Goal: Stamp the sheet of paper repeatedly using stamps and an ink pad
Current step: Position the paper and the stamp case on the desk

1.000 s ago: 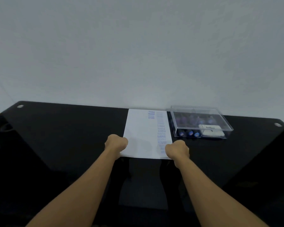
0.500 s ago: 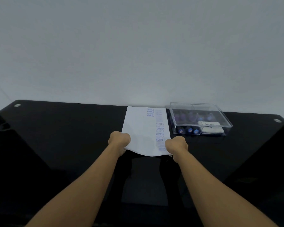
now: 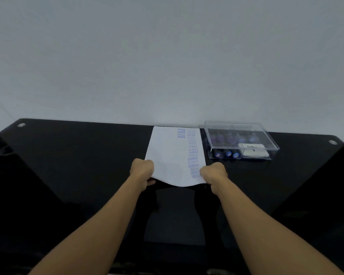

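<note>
A white sheet of paper (image 3: pixel 167 155) lies on the black table (image 3: pixel 77 155), its right side covered with blue stamped words such as SAMPLE and FRAGILE. My left hand (image 3: pixel 142 170) grips the sheet's near left corner and my right hand (image 3: pixel 213 173) grips the near right corner. The near edge is lifted and sags between them. To the right stands a clear plastic box (image 3: pixel 240 139) with its lid closed, holding several blue-capped stamps (image 3: pixel 226 153) and a white ink pad (image 3: pixel 253 149).
A plain white wall rises directly behind the table's far edge. Round metal fittings (image 3: pixel 21 125) sit at the table's far corners. The glossy tabletop reflects my arms near the front.
Both hands have lifted the paper's near edge off the table, so it now bows between them. The sheet has shifted slightly away from me.
</note>
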Demonstrator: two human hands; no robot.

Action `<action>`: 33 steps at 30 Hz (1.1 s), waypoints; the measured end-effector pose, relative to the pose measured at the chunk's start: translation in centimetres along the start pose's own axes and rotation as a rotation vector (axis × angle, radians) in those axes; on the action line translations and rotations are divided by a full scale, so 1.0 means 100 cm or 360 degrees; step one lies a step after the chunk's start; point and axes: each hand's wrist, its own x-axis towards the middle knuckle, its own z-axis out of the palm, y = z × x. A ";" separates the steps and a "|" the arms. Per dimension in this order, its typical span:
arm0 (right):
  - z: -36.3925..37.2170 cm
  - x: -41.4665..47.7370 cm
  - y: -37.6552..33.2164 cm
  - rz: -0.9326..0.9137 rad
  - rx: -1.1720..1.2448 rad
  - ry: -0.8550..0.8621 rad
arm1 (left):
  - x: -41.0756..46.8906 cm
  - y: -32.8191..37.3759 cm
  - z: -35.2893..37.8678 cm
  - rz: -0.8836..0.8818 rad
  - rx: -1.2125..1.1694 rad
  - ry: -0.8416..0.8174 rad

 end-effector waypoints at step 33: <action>-0.048 -0.135 0.110 -0.0418 -0.0203 -0.0058 | -0.117 -0.106 -0.093 0.0737 0.1051 -0.0586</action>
